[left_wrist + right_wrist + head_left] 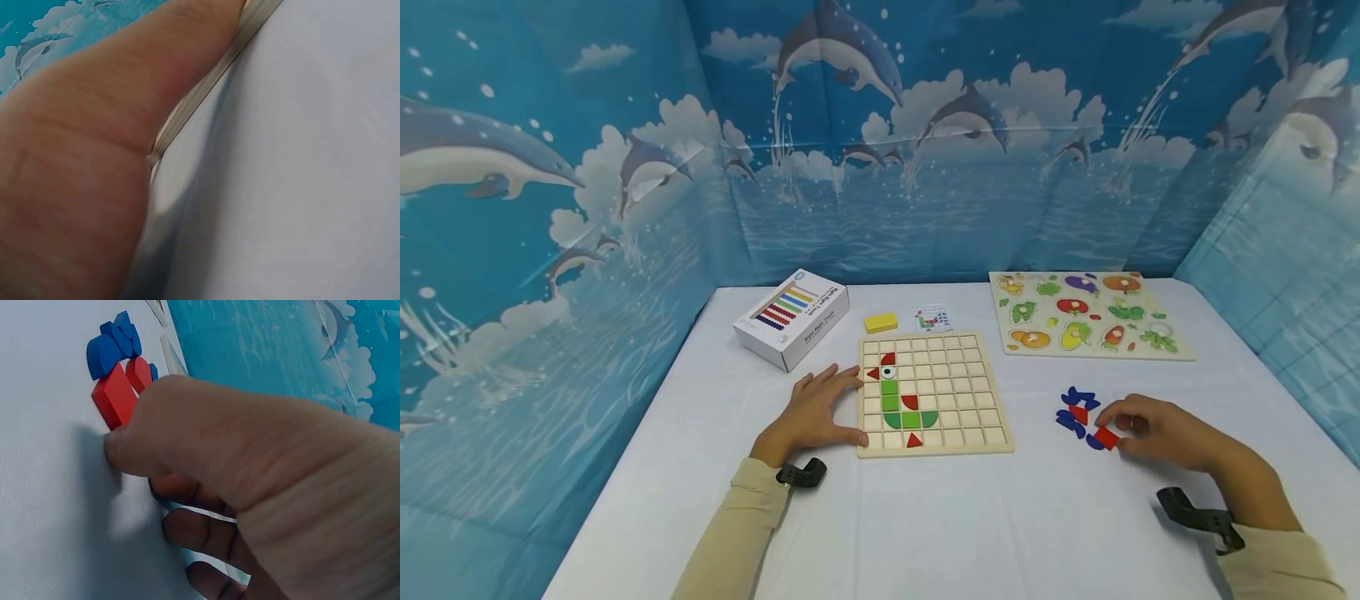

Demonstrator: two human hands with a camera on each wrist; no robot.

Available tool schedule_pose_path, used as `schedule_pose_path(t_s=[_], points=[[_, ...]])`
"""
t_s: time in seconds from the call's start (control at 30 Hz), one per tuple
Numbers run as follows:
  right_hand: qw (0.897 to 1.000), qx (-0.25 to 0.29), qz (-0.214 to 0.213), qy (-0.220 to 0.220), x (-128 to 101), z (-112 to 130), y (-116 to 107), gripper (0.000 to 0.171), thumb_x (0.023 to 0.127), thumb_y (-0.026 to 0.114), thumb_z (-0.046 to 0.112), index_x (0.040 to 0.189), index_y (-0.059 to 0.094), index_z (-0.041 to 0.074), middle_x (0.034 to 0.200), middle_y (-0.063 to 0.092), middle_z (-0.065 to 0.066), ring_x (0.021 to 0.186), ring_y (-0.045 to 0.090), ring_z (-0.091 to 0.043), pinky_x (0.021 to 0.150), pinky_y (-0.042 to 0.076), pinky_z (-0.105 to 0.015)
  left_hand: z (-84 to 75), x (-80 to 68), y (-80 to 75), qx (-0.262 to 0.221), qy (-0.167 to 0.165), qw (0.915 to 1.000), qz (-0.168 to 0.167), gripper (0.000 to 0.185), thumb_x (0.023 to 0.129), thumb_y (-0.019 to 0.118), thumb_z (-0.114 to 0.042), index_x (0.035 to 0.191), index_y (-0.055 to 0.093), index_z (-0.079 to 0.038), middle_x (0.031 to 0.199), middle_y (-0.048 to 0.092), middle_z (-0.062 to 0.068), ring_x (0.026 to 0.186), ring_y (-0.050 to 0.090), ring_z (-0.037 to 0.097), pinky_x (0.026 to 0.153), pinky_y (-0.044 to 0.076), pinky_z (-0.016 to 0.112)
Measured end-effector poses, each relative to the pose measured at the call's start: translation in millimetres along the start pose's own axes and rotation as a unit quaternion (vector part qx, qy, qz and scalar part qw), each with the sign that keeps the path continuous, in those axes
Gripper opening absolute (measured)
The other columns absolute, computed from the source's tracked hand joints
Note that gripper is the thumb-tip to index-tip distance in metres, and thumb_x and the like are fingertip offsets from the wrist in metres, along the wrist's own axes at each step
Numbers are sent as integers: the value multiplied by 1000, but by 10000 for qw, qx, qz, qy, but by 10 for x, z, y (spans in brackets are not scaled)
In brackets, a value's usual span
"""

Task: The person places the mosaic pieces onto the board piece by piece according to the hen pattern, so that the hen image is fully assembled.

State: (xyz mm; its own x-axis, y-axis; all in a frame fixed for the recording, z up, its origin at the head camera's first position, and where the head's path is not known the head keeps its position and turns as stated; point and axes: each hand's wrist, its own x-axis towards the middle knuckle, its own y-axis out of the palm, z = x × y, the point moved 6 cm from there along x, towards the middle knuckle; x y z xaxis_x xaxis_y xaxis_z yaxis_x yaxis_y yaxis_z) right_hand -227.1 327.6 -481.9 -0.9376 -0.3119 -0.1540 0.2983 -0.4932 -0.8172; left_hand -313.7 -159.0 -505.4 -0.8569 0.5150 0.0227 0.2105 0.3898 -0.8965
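Note:
My left hand (pixel 811 419) rests spread along the left edge of a wooden grid board (pixel 966 387); its thumb lies against the board's rim in the left wrist view. Green, red and white pieces on the board form a bird-like shape, with a green square (pixel 890 387) in its neck and a red triangle (pixel 913 440) near the bottom. To the right, my right hand (pixel 1165 429) pinches a red square block (pixel 1107 438) between thumb and index finger. Beside it lie several blue pieces (pixel 1064 419) and another red piece (pixel 1078 413). The thumb partly hides the red block (pixel 114 397) in the right wrist view.
Behind the board are a white box (pixel 792 318), a yellow block (pixel 881 322) and a small pattern card (pixel 932 317). A vegetable puzzle board (pixel 1090 317) lies at the back right. Dolphin-printed curtains (pixel 880 192) surround the white table (pixel 940 525).

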Motion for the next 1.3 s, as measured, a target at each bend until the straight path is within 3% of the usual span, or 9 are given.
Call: schedule_pose_path(t_s=[0.4, 0.73, 1.07, 1.3], points=[[9979, -193, -571, -256, 26, 39, -21, 26, 79, 84, 9, 97, 66, 15, 85, 52, 3, 82, 50, -15, 67, 48, -21, 26, 4, 12, 112, -93, 9999, 35, 102, 63, 76, -81, 147, 48, -30, 164, 29, -10, 153, 12, 25, 120, 5, 57], [9949, -329, -878, -359, 44, 52, -33, 27, 78, 86, 11, 97, 67, 14, 84, 54, 4, 82, 51, -14, 68, 50, -21, 15, 1, 7, 47, -91, 9999, 13, 100, 64, 75, -81, 146, 49, -30, 163, 29, -10, 153, 11, 25, 120, 4, 56], [9789, -641, -1520, -1209, 136, 235, -60, 34, 72, 89, 5, 95, 67, 15, 83, 54, 10, 78, 52, -9, 68, 53, -20, -8, -1, -13, 80, -42, 10000, 3, 99, 65, 77, -79, 146, 50, -29, 163, 30, -8, 153, 13, 26, 120, 6, 57], [9847, -698, -1248, -992, 317, 408, -85, 28, 77, 86, 10, 97, 68, 11, 84, 56, 7, 81, 53, -15, 68, 53, -24, -7, 5, -6, 55, -65, 10000, 20, 98, 65, 77, -79, 145, 50, -29, 163, 30, -8, 153, 13, 26, 120, 5, 56]])
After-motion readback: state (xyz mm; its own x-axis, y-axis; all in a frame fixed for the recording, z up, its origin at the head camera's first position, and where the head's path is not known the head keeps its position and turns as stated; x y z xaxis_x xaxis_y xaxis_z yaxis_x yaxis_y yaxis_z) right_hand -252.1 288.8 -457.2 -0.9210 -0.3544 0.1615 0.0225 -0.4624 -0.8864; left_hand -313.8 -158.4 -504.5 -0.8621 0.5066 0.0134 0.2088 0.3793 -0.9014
